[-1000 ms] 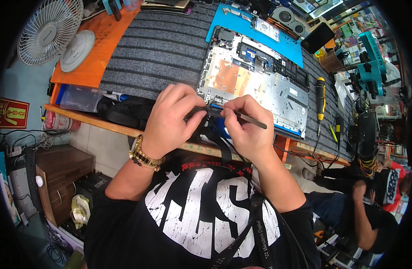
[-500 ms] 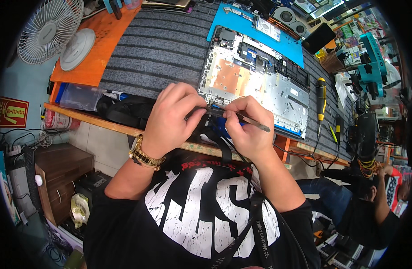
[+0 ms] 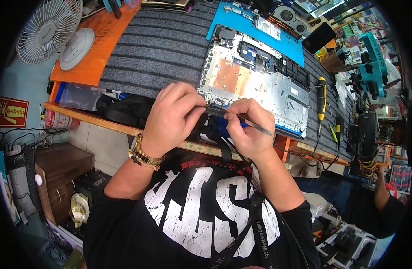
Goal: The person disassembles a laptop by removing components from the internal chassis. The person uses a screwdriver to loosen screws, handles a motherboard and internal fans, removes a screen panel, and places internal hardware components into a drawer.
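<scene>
The left hand (image 3: 173, 119) and the right hand (image 3: 253, 132) face each other over the near side of the bench (image 3: 105, 127). The left thumb and fingers pinch the end of a small dark part (image 3: 215, 109); its exact form is too small to tell. The right thumb and forefinger are pressed together on a pair of metal tweezers (image 3: 259, 127).

Governing relation: the dark part lies between the two sets of fingertips, directly right of the left fingers and to the upper left of the right fingers. The long axis of the tweezers slants from upper left to lower right, with the rear end projecting past the right hand. The left hand is nearer to the part; contact between tweezers and part cannot be confirmed.

Edges and room: an opened laptop base (image 3: 255, 80) lies ahead and to the right, its near edge partly behind the right hand. This limits forward room on the right. On the left, the ribbed grey mat (image 3: 156, 49) extends beyond the base and leaves more room. A black strap (image 3: 125, 112) lies left of the left hand.
</scene>
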Demonstrator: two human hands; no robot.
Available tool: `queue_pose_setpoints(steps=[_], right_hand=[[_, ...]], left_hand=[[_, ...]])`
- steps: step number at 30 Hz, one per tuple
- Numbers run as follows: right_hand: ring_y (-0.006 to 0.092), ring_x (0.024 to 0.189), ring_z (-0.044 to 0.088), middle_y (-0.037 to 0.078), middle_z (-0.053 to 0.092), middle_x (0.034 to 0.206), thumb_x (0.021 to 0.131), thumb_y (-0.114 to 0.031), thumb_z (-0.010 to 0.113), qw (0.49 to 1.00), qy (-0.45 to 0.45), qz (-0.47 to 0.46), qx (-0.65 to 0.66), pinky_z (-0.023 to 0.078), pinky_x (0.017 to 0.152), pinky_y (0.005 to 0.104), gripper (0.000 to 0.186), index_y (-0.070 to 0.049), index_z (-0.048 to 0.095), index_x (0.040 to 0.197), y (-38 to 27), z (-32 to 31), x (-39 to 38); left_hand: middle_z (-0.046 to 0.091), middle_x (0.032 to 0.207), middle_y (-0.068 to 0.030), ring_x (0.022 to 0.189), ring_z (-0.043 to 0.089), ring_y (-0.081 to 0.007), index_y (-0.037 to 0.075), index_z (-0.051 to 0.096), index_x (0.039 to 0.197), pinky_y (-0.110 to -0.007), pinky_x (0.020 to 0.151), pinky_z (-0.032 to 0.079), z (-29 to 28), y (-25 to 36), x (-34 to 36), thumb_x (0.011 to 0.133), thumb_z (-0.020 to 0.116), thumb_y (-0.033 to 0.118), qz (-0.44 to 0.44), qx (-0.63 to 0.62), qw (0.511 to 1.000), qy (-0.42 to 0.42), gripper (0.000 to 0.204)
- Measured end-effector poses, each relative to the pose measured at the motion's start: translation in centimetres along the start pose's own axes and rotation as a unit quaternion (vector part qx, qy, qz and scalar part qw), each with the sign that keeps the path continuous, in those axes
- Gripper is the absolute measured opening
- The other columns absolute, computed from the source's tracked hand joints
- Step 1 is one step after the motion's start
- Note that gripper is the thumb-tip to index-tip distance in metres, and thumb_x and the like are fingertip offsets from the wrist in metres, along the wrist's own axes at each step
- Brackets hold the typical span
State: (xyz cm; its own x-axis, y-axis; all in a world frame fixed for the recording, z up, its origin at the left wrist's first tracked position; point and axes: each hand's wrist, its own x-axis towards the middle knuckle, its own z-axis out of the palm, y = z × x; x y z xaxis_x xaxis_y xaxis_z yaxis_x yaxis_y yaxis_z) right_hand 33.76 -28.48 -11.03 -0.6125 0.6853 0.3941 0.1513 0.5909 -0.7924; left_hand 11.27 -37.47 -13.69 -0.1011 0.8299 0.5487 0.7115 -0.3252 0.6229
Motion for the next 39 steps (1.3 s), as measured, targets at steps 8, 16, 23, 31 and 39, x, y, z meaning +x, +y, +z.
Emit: queue_pose_setpoints(steps=[8, 16, 23, 31, 39], right_hand=[[0.0189, 0.079, 0.079, 0.012, 0.078, 0.088, 0.093, 0.008, 0.073, 1.000, 0.013, -0.011, 0.011, 0.062, 0.073, 0.0313, 0.012, 0.002, 0.072, 0.104, 0.5, 0.1, -0.3], [0.0173, 0.074, 0.076, 0.011, 0.077, 0.085, 0.093, 0.006, 0.075, 0.999, 0.034, -0.001, 0.015, 0.060, 0.069, 0.0314, 0.012, 0.001, 0.073, 0.104, 1.0, 0.6, -0.6], [0.0154, 0.072, 0.074, 0.010, 0.076, 0.084, 0.093, 0.007, 0.075, 0.999, 0.042, -0.010, 0.023, 0.059, 0.067, 0.0305, 0.011, 0.001, 0.073, 0.103, 1.1, 0.7, -0.7], [0.0180, 0.070, 0.070, 0.012, 0.071, 0.086, 0.092, 0.008, 0.075, 0.999, 0.034, -0.017, 0.010, 0.057, 0.064, 0.0318, 0.013, 0.002, 0.073, 0.104, 1.1, 0.9, -0.7], [0.0188, 0.073, 0.071, 0.013, 0.073, 0.091, 0.093, 0.010, 0.073, 0.999, 0.020, -0.049, 0.000, 0.057, 0.065, 0.0325, 0.014, 0.002, 0.073, 0.105, 1.4, 0.5, -0.6]], left_hand=[[0.070, 0.113, -0.0122, 0.106, 0.069, -0.0355, 0.006, 0.080, 0.111, -0.045, 0.094, 0.055, -0.3, 0.4, 0.1, 0.088, 0.089, 0.005, -0.004, -0.004, 1.000, -0.019, 0.025], [0.066, 0.129, -0.0146, 0.122, 0.065, -0.0360, 0.006, 0.079, 0.122, -0.046, 0.108, 0.051, -0.3, 0.3, 0.1, 0.091, 0.087, 0.008, -0.016, -0.023, 0.998, -0.056, 0.032], [0.065, 0.131, -0.0144, 0.125, 0.063, -0.0359, 0.006, 0.078, 0.122, -0.046, 0.110, 0.049, -0.1, 0.1, 0.1, 0.093, 0.084, 0.006, -0.026, -0.043, 0.996, -0.072, 0.030], [0.065, 0.130, -0.0116, 0.127, 0.060, -0.0356, 0.009, 0.073, 0.120, -0.049, 0.108, 0.044, 0.8, 1.0, 0.3, 0.091, 0.080, 0.004, -0.034, -0.006, 0.998, -0.051, 0.030], [0.063, 0.131, -0.0119, 0.127, 0.059, -0.0361, 0.009, 0.072, 0.120, -0.049, 0.108, 0.043, 1.2, 1.3, 0.3, 0.090, 0.078, 0.002, -0.038, 0.017, 0.998, -0.054, 0.031]])
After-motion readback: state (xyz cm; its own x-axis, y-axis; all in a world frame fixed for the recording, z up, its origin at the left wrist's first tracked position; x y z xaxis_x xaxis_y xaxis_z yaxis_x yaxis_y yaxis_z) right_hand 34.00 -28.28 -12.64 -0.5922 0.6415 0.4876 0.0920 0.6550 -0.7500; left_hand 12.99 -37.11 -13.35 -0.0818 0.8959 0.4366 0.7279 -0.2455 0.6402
